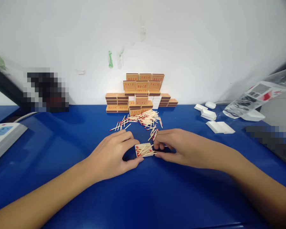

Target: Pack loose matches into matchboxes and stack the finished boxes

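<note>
A small white matchbox tray [136,151] lies on the blue table, partly filled with red-tipped matches [144,149] that point in different directions. My left hand [118,151] grips the tray's left end, its thumb at the near edge and its fingers at the far edge. At the other end, my right hand [175,146] has its fingers curled and its thumb close to match ends jutting over the rim. Matches show between its thumb and fingers, though the fingers partly hide them. Just beyond the tray is a loose pile of matches [149,118], with several strays [153,133] trailing toward my right hand.
Orange matchboxes [142,86] stand stacked against the white wall. White folded pieces [220,127] and a small white case [210,105] lie at the right, near a tilted clear plastic bottle [243,100]. A white power strip [4,136] sits at the left edge.
</note>
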A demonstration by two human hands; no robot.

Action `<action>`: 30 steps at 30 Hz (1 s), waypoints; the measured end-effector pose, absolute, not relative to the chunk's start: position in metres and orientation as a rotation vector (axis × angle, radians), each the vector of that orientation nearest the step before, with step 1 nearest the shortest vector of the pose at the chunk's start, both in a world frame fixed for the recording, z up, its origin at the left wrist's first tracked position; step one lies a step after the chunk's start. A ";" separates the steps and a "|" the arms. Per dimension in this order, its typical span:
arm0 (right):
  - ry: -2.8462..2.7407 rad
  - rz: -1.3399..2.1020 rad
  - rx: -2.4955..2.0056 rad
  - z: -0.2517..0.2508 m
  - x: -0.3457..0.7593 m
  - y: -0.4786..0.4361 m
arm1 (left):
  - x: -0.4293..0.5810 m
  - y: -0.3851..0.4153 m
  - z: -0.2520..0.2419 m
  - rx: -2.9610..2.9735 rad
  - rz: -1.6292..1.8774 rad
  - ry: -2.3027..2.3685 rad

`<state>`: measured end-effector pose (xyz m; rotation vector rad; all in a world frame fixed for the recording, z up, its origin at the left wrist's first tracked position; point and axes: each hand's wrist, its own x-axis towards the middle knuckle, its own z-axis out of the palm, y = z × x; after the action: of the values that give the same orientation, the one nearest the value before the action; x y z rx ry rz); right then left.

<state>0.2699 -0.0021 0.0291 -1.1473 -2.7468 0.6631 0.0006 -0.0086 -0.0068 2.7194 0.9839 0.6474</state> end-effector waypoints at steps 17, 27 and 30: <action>-2.712 0.473 -1.044 0.030 0.261 -0.013 | 0.001 -0.009 -0.007 2.731 0.663 0.982; -2.689 0.614 -1.094 0.029 0.264 -0.009 | 0.000 -0.007 -0.007 2.742 0.657 0.975; -2.630 0.711 -1.023 0.024 0.260 -0.008 | 0.000 -0.008 -0.007 2.738 0.663 0.978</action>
<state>0.2602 -0.0083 0.0245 -1.0233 -2.6301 0.7110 -0.0003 -0.0076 -0.0072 2.7384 0.9783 0.6626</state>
